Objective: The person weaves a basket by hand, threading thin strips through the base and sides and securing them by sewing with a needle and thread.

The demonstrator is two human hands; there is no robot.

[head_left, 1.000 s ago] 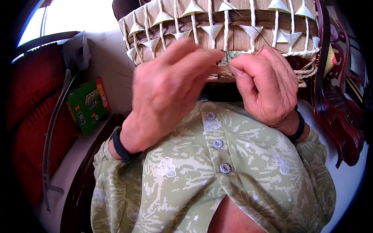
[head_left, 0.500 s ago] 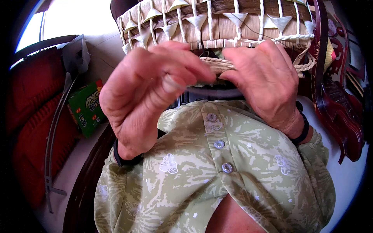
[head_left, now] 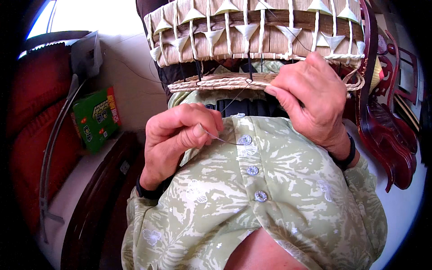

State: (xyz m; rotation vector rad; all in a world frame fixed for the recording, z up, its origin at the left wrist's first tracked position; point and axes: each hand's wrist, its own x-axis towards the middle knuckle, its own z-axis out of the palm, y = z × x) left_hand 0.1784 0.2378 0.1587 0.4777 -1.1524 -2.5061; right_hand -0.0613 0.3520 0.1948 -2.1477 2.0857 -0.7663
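My left hand (head_left: 182, 137) is closed, pinching a thin dark thread (head_left: 235, 98) between thumb and fingers. The thread runs up taut to a bundle of pale twisted cord (head_left: 216, 83), and a loose end curls out by my thumb over the shirt. My right hand (head_left: 312, 101) is closed on the same cord bundle farther right, thumb below it. Just beyond lies a woven panel (head_left: 274, 38) of pale strips, with a brown band, twisted uprights and folded triangles. Dark ties (head_left: 250, 67) join its near edge to the cord bundle. The fingertips of my right hand are partly hidden.
A carved dark red wooden chair arm (head_left: 387, 148) stands close at the right. To the left are a green box (head_left: 96, 119), red cushions (head_left: 42, 94), a grey metal stand (head_left: 56, 153) and a curved dark wooden edge (head_left: 92, 207).
My left hand has come down and away from the cord bundle, drawing the thread toward me. The cord bundle and its ties now show more. My right hand stays near the same spot.
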